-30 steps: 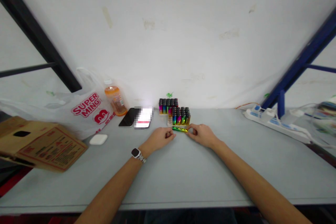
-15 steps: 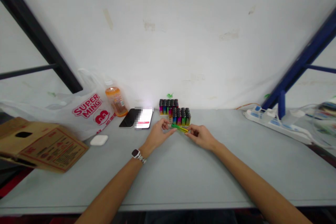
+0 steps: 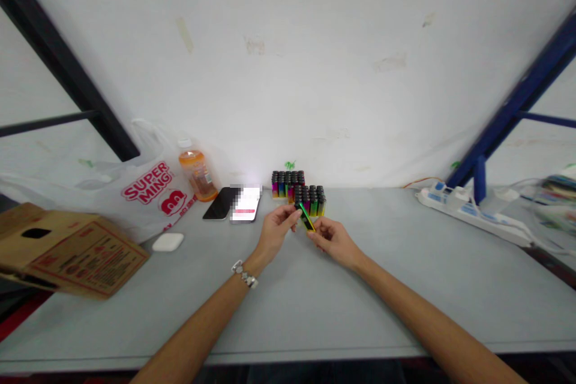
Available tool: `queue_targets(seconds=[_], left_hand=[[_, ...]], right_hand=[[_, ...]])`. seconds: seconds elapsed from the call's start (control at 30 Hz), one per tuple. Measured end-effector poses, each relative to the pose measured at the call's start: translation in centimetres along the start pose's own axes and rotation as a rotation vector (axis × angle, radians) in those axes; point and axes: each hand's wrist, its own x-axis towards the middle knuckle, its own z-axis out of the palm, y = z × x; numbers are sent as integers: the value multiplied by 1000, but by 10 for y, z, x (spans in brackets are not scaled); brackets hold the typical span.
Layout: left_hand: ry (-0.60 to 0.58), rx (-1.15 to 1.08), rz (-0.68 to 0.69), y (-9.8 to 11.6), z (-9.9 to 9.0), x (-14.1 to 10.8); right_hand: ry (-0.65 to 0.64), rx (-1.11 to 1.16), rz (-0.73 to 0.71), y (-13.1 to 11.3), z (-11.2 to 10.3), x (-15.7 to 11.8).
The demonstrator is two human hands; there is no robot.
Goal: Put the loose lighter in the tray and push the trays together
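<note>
A green-and-yellow lighter (image 3: 306,218) is held at a slant between my two hands, its dark side facing up. My left hand (image 3: 275,228) pinches the upper, green end. The lower, yellow end sits in the fingers of my right hand (image 3: 333,238). Just behind my hands, several multicoloured lighters (image 3: 310,199) with black tops stand upright in tight rows, and another block of lighters (image 3: 288,183) stands behind them to the left, against the wall. My left wrist wears a watch with a metal band (image 3: 245,274).
Left on the grey table (image 3: 288,306) are a cardboard box (image 3: 90,258), a white plastic bag (image 3: 148,192), an orange drink bottle (image 3: 198,173), a white case (image 3: 168,242), a dark phone (image 3: 221,204) and a phone with a lit screen (image 3: 245,207). A power strip (image 3: 472,216) lies at right.
The lighter has been turned from nearly level to a steeper slant, and its dark side now shows. My left wrist has rolled, so the watch face is turned away.
</note>
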Motion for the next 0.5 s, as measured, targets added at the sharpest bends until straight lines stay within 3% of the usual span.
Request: queue_targets(seconds=[0.17,0.3,0.5], left_hand=[[42,46,39,-4,4,1],[78,110,102,-8,7,-2],[102,422,374,-3,9,-11]], right_hand=[[-44,118,50,-8,2,5],[28,296,35,-22,17,16],[153,398,58,-29,49,27]])
